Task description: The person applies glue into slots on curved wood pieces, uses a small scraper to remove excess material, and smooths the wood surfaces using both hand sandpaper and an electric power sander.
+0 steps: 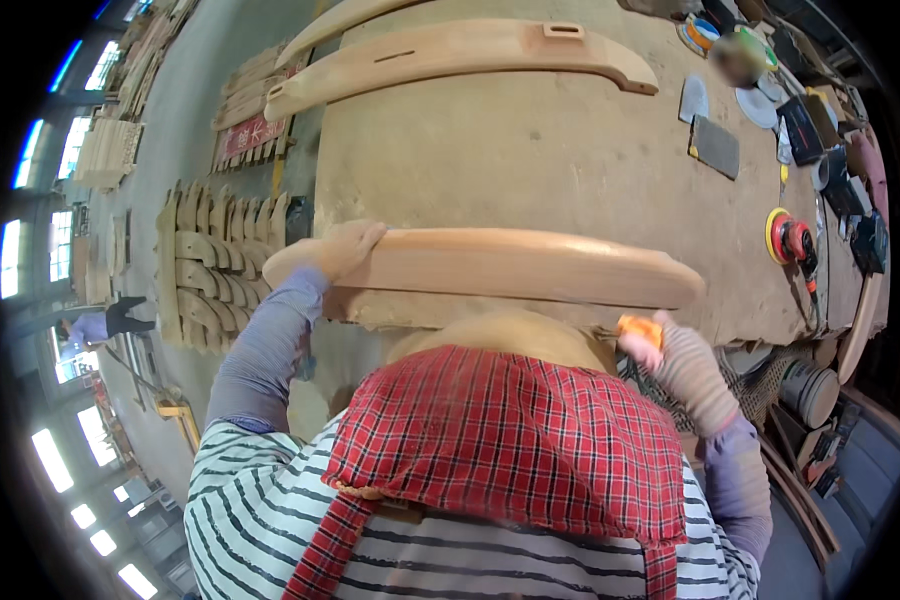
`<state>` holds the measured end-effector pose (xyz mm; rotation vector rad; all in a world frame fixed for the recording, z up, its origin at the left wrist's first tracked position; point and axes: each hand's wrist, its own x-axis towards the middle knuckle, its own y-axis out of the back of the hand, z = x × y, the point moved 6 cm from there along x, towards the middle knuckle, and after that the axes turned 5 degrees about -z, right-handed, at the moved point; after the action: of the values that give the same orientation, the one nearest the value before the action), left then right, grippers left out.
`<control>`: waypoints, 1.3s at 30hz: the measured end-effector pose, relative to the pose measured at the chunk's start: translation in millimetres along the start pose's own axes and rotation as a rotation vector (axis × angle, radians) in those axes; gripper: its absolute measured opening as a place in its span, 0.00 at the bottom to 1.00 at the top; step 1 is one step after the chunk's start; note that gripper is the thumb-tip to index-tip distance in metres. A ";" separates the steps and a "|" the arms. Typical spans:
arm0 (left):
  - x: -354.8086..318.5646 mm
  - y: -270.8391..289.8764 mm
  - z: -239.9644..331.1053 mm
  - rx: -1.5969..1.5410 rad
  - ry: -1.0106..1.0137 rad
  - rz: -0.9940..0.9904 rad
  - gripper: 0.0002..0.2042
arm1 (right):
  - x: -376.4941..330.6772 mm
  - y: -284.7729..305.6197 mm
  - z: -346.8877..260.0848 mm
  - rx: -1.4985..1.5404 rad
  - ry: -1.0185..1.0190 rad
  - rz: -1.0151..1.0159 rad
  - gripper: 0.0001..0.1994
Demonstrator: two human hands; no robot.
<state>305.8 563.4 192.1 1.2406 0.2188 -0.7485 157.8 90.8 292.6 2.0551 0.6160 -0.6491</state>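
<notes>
A long curved wooden piece lies along the near edge of the workbench, in front of my red plaid apron. My left hand grips it near its left end, fingers bent over the far edge. Just off the right end of the piece, at the bench's near edge, my right hand is closed around a small orange object. Motion blur hides what kind of object it is, and it appears apart from the wood. Ribbed sleeves cover both forearms.
Across the bench lies another shaped wooden part with slots. A red and yellow sander rests at right, below a dark flat pad and assorted supplies. Stacked curved parts stand left; a person is farther off.
</notes>
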 end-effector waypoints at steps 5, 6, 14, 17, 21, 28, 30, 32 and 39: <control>16.6 31.8 3.8 -0.258 0.023 -0.068 0.23 | 71.6 20.1 -52.4 0.679 0.230 -0.012 0.13; 25.9 49.3 -3.7 -0.132 -0.031 0.004 0.22 | 89.1 31.3 -69.4 0.485 0.302 0.040 0.15; 171.8 135.5 -62.3 0.256 -0.064 0.553 0.33 | 256.2 147.7 -121.9 0.601 -0.172 0.161 0.19; 228.6 153.8 -49.5 0.229 -0.067 0.612 0.32 | 309.6 140.0 -138.4 0.266 -0.121 0.076 0.26; 273.7 154.2 -64.7 0.381 0.018 0.657 0.24 | 322.1 108.7 -198.1 0.177 -0.042 -0.030 0.33; 281.2 158.0 -59.2 0.449 -0.065 0.701 0.14 | 266.7 103.1 -125.2 -0.376 -0.100 -0.315 0.29; 283.4 157.2 -55.6 0.356 -0.118 0.642 0.19 | 237.9 116.5 -68.5 -0.444 -0.069 -0.107 0.31; 274.5 165.6 -41.6 0.277 -0.223 0.667 0.25 | 207.5 134.5 -12.0 -0.457 -0.110 0.077 0.34; 258.0 118.7 7.0 0.281 -0.222 0.475 0.27 | 156.7 114.3 124.6 -0.535 -0.179 0.295 0.36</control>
<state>570.5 470.0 148.3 1.3911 -0.3655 -0.5045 319.8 -43.3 198.3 1.5266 0.3257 -0.4296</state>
